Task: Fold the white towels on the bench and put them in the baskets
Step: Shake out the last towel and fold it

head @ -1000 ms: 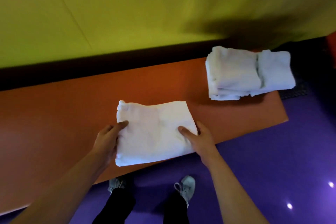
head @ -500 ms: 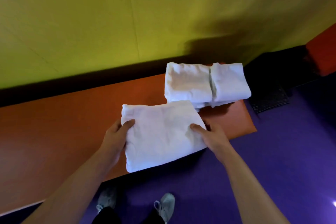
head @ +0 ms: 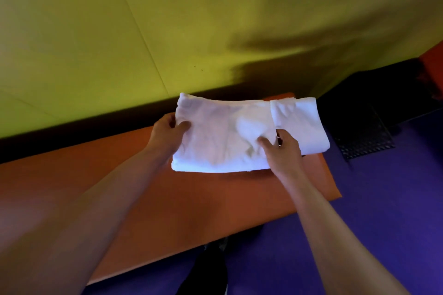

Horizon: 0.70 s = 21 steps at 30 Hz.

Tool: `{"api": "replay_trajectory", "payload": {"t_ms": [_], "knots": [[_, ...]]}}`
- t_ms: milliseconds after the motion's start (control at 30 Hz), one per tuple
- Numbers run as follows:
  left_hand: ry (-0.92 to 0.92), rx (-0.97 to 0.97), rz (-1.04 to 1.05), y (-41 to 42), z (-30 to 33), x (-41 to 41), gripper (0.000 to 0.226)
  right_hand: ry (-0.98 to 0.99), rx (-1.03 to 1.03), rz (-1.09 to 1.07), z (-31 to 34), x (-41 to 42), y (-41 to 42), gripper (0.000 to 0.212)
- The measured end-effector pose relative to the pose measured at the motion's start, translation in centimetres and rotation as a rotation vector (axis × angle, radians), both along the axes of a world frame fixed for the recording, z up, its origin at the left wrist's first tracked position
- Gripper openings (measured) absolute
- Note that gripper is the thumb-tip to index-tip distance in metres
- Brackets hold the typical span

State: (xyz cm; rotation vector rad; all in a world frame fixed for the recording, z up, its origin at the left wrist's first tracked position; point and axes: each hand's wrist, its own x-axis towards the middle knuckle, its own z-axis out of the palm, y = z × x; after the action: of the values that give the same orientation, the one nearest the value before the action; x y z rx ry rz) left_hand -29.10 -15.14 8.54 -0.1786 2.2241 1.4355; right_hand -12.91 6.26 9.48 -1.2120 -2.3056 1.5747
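The folded towel (head: 223, 136) sits on the stack of folded towels (head: 299, 122) at the far right end of the orange worktop (head: 191, 199). The left hand (head: 167, 134) pinches its left edge and the right hand (head: 280, 148) grips its right edge, thumb on top. To seat it well, line its edges up with the stack beneath, lower it flat, then let go with both hands together.

Colourful changing room: orange bench (head: 196, 201)
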Motion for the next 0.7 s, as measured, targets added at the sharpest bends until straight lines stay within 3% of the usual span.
{"api": "replay_trajectory", "payload": {"t_ms": [100, 167, 200, 300, 367, 467, 533, 633, 700], "knots": [[0.047, -0.015, 0.015, 1.8, -1.3, -1.9, 0.037, -0.016, 0.059, -0.016, -0.9, -2.0, 1.2, 0.014], [0.071, -0.049, -0.012, 3.0, -2.4, -2.8, 0.044, -0.087, 0.119, -0.025, -1.8, -3.3, 1.8, 0.025], [0.063, -0.076, -0.057, 3.4, -3.1, -3.0, 0.052, -0.145, 0.199, -0.019, -2.5, -3.7, 2.2, 0.035], [0.017, -0.206, -0.251, 3.6, -5.0, -2.8, 0.087, -0.278, 0.701, 0.132, -5.1, -4.3, 2.4, 0.065], [0.074, -0.274, -0.296, 3.5, -5.9, -2.3, 0.092, -0.169, 0.875, 0.318, -6.6, -4.3, 2.3, 0.058], [0.123, -0.304, -0.277, 3.7, -6.5, -1.7, 0.085, -0.050, 0.859, 0.503, -8.4, -3.7, 2.1, 0.040], [-0.013, -0.269, -0.174, 4.0, -6.7, -1.7, 0.066, -0.087, 0.844, 0.491, -8.4, -3.5, 1.8, 0.038], [-0.245, -0.152, 0.045, 4.2, -6.5, -2.8, 0.037, -0.184, 0.856, 0.221, -6.2, -3.3, 1.4, 0.029], [-0.286, -0.082, 0.045, 4.1, -5.9, -3.4, 0.036, -0.255, 0.575, 0.021, -4.9, -2.3, 0.8, 0.025]]}}
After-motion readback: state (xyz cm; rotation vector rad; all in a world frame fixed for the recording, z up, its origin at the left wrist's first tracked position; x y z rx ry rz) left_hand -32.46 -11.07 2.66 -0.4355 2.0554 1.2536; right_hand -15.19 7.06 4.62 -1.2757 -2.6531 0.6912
